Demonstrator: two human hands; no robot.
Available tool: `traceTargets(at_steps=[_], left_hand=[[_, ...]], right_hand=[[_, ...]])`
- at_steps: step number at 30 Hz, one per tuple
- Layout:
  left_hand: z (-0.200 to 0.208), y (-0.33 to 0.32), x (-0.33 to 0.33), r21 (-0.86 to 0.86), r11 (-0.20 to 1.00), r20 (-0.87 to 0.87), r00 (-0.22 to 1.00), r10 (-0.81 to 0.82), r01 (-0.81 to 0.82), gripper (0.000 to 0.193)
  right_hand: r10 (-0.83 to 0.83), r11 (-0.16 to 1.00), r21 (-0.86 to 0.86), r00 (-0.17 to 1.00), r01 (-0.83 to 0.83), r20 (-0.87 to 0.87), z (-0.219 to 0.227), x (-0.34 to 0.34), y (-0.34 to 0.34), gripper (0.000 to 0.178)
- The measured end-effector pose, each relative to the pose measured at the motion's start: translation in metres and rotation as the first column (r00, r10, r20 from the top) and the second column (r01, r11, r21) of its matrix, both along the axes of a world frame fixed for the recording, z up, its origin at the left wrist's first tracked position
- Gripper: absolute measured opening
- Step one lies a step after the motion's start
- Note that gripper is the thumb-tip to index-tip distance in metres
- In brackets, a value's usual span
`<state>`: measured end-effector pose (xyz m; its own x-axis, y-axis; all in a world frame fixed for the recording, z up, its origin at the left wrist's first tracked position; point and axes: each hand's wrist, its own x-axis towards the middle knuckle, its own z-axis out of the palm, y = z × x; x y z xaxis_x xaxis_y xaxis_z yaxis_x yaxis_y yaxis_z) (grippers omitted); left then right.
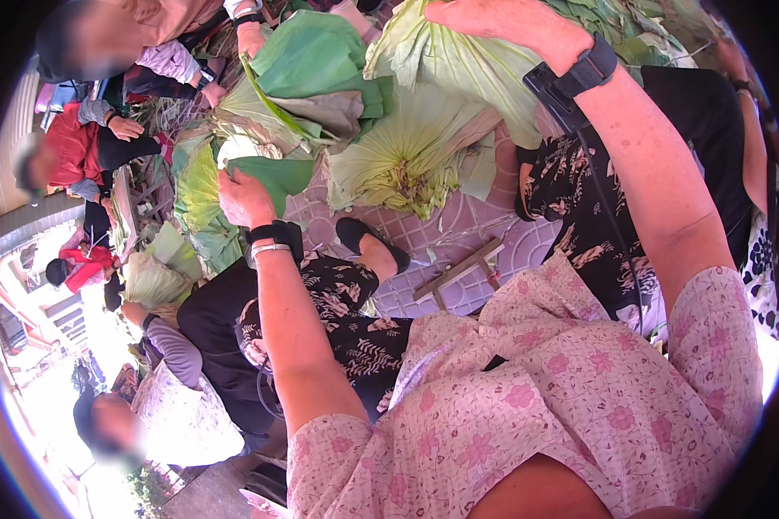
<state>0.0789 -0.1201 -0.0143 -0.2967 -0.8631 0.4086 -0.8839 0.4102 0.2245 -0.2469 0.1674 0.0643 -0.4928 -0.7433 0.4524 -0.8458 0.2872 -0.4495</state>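
My right hand (485,19) is raised at the top, its fingers closed on the edge of a large pale green lotus leaf (459,65) that hangs down with its veins showing. My left hand (247,199) is closed at a dark green lotus leaf (277,176), its fingertips partly hidden among the leaves. Just left of that hand is a yellow-green leaf (197,184). Between my hands, a broad pale leaf (407,160) with a browned, crumpled centre lies over the paving. Beyond, a folded stack of dark green leaves (312,60) stands near another person's hand.
Pink patterned paving (389,294) lies below, with a small wooden frame (459,272) on it near my foot (376,246). Several people sit along the left around heaped leaves, one in a red top (71,147). Another person's arm (753,147) is close at my right.
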Motion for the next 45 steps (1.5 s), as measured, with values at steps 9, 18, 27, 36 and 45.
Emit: traceTargets(at_steps=[9,18,27,36,45], left_hand=[[-0.117,0.053,-0.002,0.370,0.882,0.099,0.931,-0.351,0.293,0.029],[-0.055,0.106,-0.049,0.347,0.718,-0.214,0.796,-0.566,0.604,0.022],[0.050,0.093,-0.157,0.127,0.495,-0.538,0.479,-0.694,0.860,0.021],[-0.150,0.116,-0.095,0.300,0.301,-0.138,0.353,-0.925,0.905,0.038],[-0.172,0.126,-0.072,0.403,0.296,0.047,0.303,-0.952,0.866,0.041]], right_hand=[[-0.011,0.999,0.053,0.999,0.009,0.041,0.002,0.006,-0.001,0.026],[0.000,0.999,0.048,0.987,-0.008,0.162,0.018,0.005,0.003,0.028],[-0.461,0.884,-0.045,0.885,0.464,0.067,0.027,-0.059,0.030,0.032],[-0.447,0.894,-0.035,0.894,0.447,0.018,0.036,-0.046,0.037,0.032],[-0.368,0.930,-0.001,0.930,0.368,0.021,0.021,-0.047,0.021,0.028]])
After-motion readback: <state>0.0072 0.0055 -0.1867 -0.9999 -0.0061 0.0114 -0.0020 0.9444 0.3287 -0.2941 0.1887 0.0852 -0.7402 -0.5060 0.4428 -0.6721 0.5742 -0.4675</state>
